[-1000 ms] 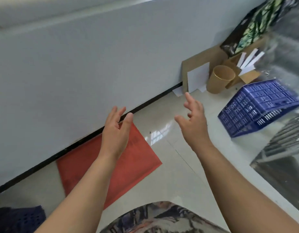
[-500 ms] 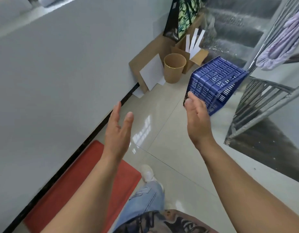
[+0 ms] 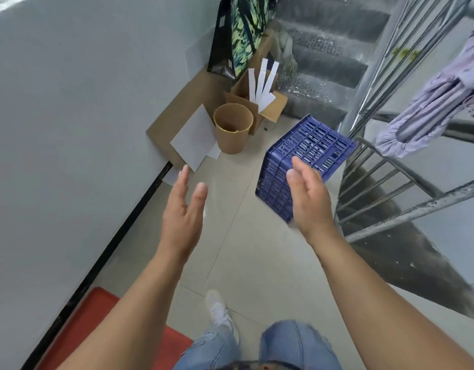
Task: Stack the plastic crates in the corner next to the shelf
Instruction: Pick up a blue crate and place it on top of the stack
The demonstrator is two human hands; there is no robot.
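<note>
Stairwell floor, blue crate (image 3: 299, 161) partly hand-hidden

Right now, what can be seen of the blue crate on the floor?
The blue crate looks like moulded plastic with lattice walls of slotted openings. It sits overturned on the pale tiled floor, its gridded bottom facing up, beside the metal stair railing. The open right hand overlaps its near corner in the view; whether it touches cannot be told. Nothing lies on it.

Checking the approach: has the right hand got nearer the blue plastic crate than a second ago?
Yes. The right hand now overlaps the blue plastic crate by the metal stair railing; earlier, bare floor separated them.
</note>
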